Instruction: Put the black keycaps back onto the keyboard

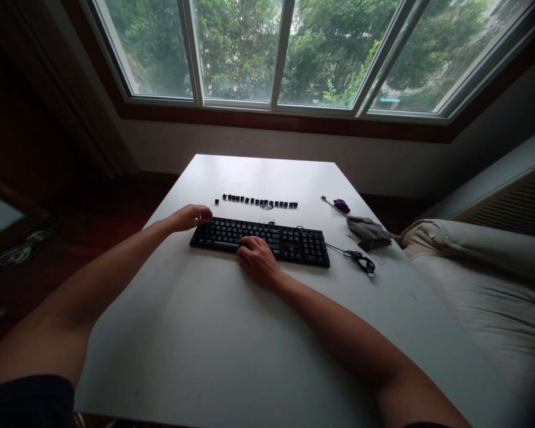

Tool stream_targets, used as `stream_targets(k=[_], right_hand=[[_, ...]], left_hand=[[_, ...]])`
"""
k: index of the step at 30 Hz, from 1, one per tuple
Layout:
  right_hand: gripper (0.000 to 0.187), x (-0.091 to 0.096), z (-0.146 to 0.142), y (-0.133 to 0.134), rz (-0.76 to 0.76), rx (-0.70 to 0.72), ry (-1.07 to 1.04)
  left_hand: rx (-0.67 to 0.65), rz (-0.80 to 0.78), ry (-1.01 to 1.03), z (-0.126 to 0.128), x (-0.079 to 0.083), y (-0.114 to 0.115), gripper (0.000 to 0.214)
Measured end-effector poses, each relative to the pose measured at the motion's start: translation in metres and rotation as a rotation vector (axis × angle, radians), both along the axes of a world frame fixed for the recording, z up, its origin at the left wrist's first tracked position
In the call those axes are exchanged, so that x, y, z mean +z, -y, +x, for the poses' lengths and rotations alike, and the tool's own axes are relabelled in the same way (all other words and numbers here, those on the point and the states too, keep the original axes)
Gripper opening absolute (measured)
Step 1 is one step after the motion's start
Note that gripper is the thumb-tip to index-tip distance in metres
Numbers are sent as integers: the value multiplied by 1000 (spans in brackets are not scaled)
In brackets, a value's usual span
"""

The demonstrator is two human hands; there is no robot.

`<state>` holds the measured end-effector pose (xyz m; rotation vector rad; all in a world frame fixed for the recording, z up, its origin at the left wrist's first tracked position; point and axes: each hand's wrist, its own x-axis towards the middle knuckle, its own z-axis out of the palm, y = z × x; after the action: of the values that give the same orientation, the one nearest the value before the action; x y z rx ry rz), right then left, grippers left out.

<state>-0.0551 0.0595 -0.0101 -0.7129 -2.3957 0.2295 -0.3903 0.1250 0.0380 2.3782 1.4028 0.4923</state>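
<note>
A black computer keyboard (289,241) lies slightly slanted on the white table. At its far left corner is my left hand (191,217), with the thumb and fingertips brought together in a pinch. What sits between those fingertips is too small to make out. My right hand (259,261) rests over the keyboard's front edge near the middle, its fingers bent onto the keys and gripping it. Beyond the keyboard, a row of loose black keycaps (246,200) stretches across the table. One separate keycap (217,201) stands nearest my left hand.
Right of the keyboard lies its coiled USB cable (361,259). Behind that are a grey cloth (369,232), a purple bundle (341,205) and a thin-handled brush (332,204). A clear round piece (266,205) lies by the keycap row. A padded beige seat (468,279) borders the table (196,345).
</note>
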Motion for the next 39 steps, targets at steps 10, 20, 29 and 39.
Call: stream_targets(k=[10,20,29,39], right_hand=[[12,1,0,1,16,-5,16],[11,2,-2,1,11,-2,22],[11,5,-2,4,-8,1,11],[12,5,-2,5,-19,1,10]], left_hand=[[-46,-22,-42,-5,2,-6,30],[-51,80,-81,-1,5,-1,23],[-29,-140,68,-9,-2,-16,34],[109,-139,101,-16,-8,-10,35]])
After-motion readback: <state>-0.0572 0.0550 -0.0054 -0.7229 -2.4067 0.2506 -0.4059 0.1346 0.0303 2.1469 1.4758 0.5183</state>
